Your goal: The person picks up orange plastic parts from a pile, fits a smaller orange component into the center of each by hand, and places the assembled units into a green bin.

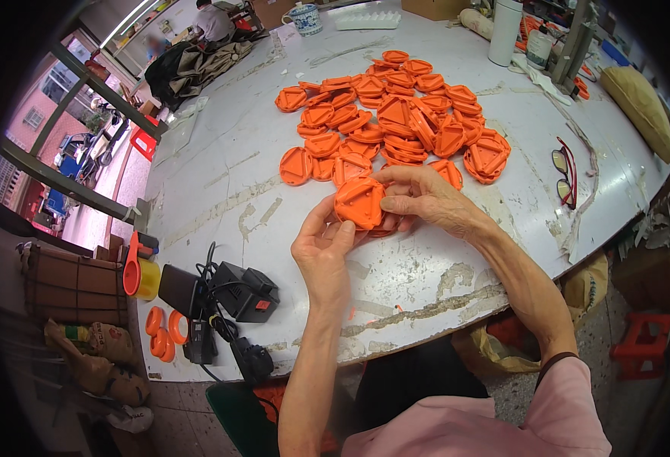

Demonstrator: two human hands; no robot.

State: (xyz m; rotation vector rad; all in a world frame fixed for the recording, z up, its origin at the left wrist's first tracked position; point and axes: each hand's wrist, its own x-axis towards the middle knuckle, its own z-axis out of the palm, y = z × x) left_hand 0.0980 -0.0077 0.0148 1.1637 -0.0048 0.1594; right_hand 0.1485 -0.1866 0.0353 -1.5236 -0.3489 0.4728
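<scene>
Between my two hands is a round orange plastic disc with a raised triangular shape on its face. My left hand grips its left and lower edge, thumb on the front. The thumb and fingers of my right hand close on its right edge. Part of another orange piece shows just beneath the disc; whether it is held or lies on the table, I cannot tell. Right beyond my hands spreads a heap of similar orange discs, many stacked or overlapping, on the worn white table.
Black power adapters with cables sit at the near left, beside orange rings and a yellow tape roll. Red-framed glasses lie to the right. A white bottle, a patterned mug and a white tray stand far off.
</scene>
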